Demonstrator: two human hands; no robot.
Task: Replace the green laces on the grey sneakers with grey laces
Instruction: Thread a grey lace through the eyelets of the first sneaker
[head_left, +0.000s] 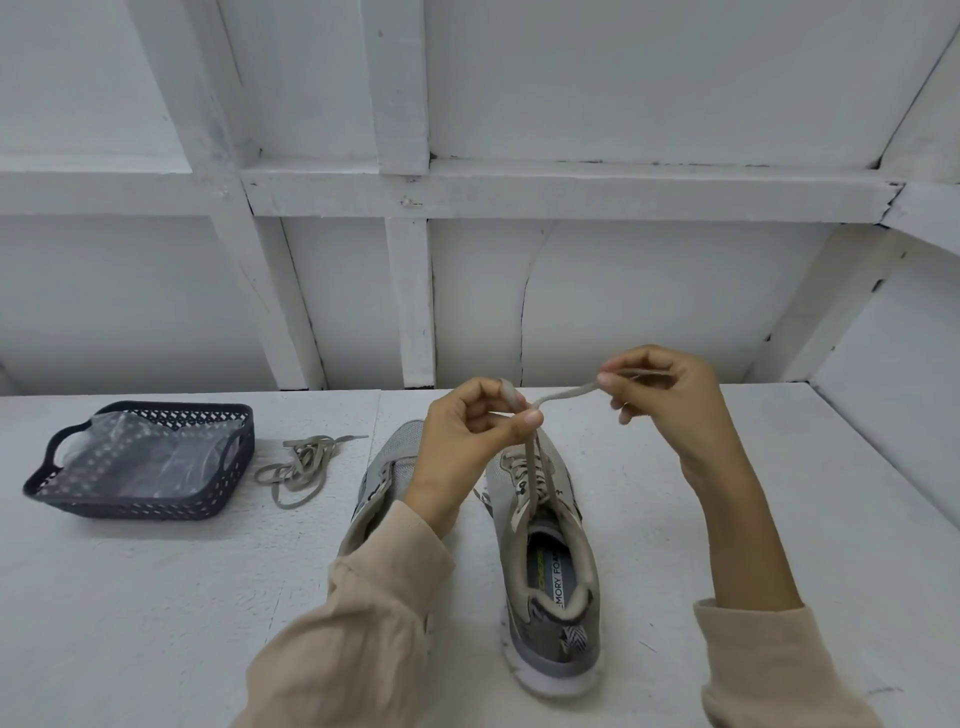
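The right sneaker, grey mesh, stands toe away; its lace rises taut from the top eyelets. Left of it: the left sneaker, then a tangled loose lace.

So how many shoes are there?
2. The laced sneaker stands in the middle, heel toward the camera; the other sneaker is beside it, partly hidden behind the left hand.

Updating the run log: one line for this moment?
left hand pinches lace | right hand pinches lace end | loose lace beside basket
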